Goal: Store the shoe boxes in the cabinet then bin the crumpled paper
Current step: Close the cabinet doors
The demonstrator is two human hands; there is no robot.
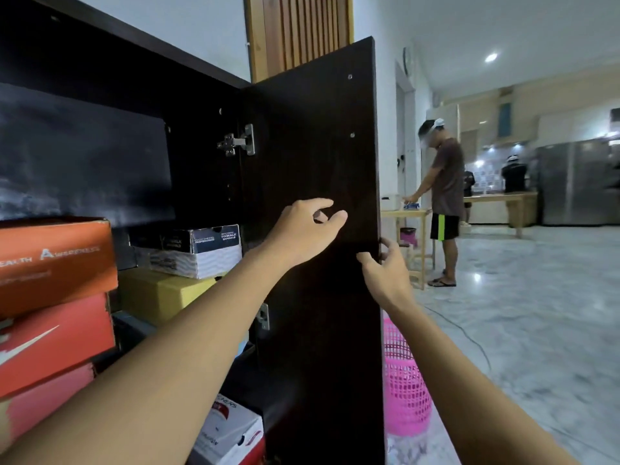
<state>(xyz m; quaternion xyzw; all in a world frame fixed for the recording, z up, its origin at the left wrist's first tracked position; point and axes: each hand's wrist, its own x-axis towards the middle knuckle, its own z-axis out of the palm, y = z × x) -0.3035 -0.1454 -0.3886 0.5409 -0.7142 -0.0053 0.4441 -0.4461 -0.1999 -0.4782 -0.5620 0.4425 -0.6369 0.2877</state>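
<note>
A dark brown cabinet stands open, its door (pixel 318 146) swung out toward me. Inside are stacked shoe boxes: an orange box (pixel 53 260) over red ones (pixel 57 340) at the left, a black and white box (pixel 198 253) on a yellow box (pixel 164 293) deeper in, and a white and red box (pixel 231 434) on a lower level. My left hand (pixel 305 229) hovers in front of the door's inner face, fingers loosely curled, holding nothing. My right hand (pixel 385 273) grips the door's free edge, fingers wrapped behind it. No crumpled paper is in view.
A pink plastic basket (pixel 406 387) stands on the marble floor just behind the door. Farther back a person (pixel 443 203) stands at a small wooden table (pixel 407 214). A kitchen with a steel fridge (pixel 577 182) and another person lies beyond.
</note>
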